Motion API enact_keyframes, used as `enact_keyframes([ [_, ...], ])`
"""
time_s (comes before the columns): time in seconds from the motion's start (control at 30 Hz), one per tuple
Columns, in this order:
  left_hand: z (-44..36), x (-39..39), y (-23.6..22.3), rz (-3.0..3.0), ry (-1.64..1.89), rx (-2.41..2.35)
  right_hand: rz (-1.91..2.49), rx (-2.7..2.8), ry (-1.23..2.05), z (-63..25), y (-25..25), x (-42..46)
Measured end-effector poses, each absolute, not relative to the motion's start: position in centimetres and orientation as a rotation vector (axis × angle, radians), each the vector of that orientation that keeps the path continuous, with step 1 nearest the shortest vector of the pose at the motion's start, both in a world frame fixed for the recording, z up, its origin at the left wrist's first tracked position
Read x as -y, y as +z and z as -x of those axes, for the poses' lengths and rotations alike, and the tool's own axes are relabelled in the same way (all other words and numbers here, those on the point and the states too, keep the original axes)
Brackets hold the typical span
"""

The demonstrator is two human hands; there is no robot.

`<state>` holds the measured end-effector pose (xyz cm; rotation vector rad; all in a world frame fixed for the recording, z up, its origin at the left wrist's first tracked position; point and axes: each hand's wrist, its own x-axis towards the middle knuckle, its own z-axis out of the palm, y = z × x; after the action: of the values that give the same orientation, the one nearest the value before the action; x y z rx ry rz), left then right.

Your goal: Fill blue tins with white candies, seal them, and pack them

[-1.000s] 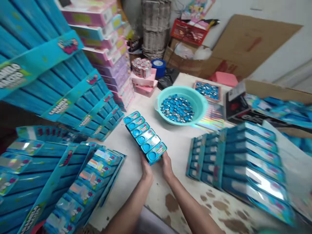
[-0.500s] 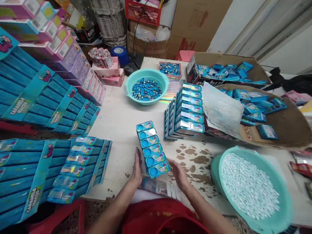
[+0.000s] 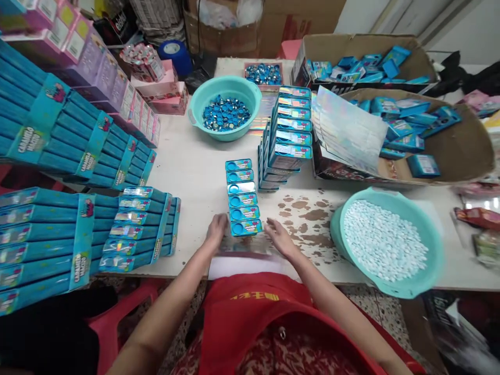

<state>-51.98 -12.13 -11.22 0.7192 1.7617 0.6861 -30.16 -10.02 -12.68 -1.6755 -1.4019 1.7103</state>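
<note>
A row of several blue candy boxes (image 3: 244,200) stands on the table in front of me, each top showing a round recess and a printed label. My left hand (image 3: 217,229) is beside the row's near left corner, its fingers extended and apart from the boxes. On the other side, my right hand (image 3: 278,234) is just off the near right corner, fingers spread with nothing in them. Past the row, a turquoise basin (image 3: 187,99) holds blue and silver round pieces (image 3: 226,113). A second block of blue boxes (image 3: 291,125) stands to the right of the row.
Tall stacks of blue boxes (image 3: 42,229) line the left side. At right, a turquoise tub (image 3: 433,255) holds small pale pieces, behind it open cartons (image 3: 474,140) of blue packets. Brown stains mark the table (image 3: 183,156). A red chair (image 3: 111,317) stands below left.
My view has swung right and down. My hands, which were around the row of boxes, have come away from it, and the row now stands straighter on the table.
</note>
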Motion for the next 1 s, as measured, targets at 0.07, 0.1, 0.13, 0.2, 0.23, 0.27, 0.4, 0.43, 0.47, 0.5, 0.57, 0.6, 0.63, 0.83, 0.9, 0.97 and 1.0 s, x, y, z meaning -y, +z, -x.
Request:
enact_keyframes([
  [0.07, 53.6, 15.2, -12.4, -0.974, 0.404, -1.753, 1.789, 1.762, 1.628, 27.7, -13.0, 12.1],
  [0.1, 54.1, 16.5, -12.8, -1.109, 0.301, -1.714, 1.803, 1.926, 1.603, 26.9, -13.1, 13.2],
  [0.13, 54.5, 17.5, -13.1, -1.239, 0.213, -1.669, 1.8, 2.063, 1.573, 26.4, -13.3, 14.2],
  [0.2, 54.7, 18.7, -13.4, -1.42, 0.077, -1.611, 1.782, 2.226, 1.516, 26.2, -13.6, 15.6],
  [0.23, 54.6, 18.9, -13.5, -1.464, 0.022, -1.611, 1.777, 2.254, 1.494, 26.4, -13.8, 16.0],
  [0.27, 54.4, 18.9, -13.5, -1.49, -0.022, -1.624, 1.774, 2.265, 1.465, 26.7, -14.0, 16.1],
  [0.4, 54.0, 19.1, -13.4, -1.609, -0.094, -1.789, 1.727, 2.315, 1.263, 28.0, -15.0, 15.4],
  [0.43, 54.0, 19.5, -13.2, -1.629, -0.109, -1.822, 1.672, 2.344, 1.214, 28.3, -15.3, 15.3],
  [0.47, 54.0, 20.0, -12.9, -1.64, -0.124, -1.851, 1.616, 2.364, 1.178, 28.6, -15.5, 15.3],
  [0.5, 54.0, 20.4, -12.5, -1.644, -0.124, -1.887, 1.573, 2.371, 1.153, 28.8, -15.8, 15.5],
  [0.57, 53.3, 21.1, -11.8, -1.679, -0.065, -1.928, 1.531, 2.356, 1.138, 29.0, -16.2, 15.9],
  [0.6, 52.7, 21.1, -11.5, -1.708, -0.022, -1.912, 1.528, 2.344, 1.141, 29.1, -16.3, 16.2],
  [0.63, 52.0, 20.9, -11.4, -1.734, 0.012, -1.863, 1.527, 2.333, 1.144, 29.2, -16.4, 16.4],
  [0.83, 47.9, 17.4, -12.8, -1.536, -0.163, -1.635, 1.509, 2.486, 0.884, 29.3, -15.9, 16.9],
  [0.9, 47.8, 16.8, -13.4, -1.516, -0.169, -1.649, 1.433, 2.591, 0.777, 29.5, -15.8, 17.0],
  [0.97, 48.0, 16.7, -13.8, -1.506, -0.165, -1.651, 1.328, 2.698, 0.746, 29.6, -15.8, 17.3],
  [1.0, 48.1, 16.7, -14.0, -1.495, -0.166, -1.655, 1.279, 2.743, 0.746, 29.5, -15.8, 17.5],
])
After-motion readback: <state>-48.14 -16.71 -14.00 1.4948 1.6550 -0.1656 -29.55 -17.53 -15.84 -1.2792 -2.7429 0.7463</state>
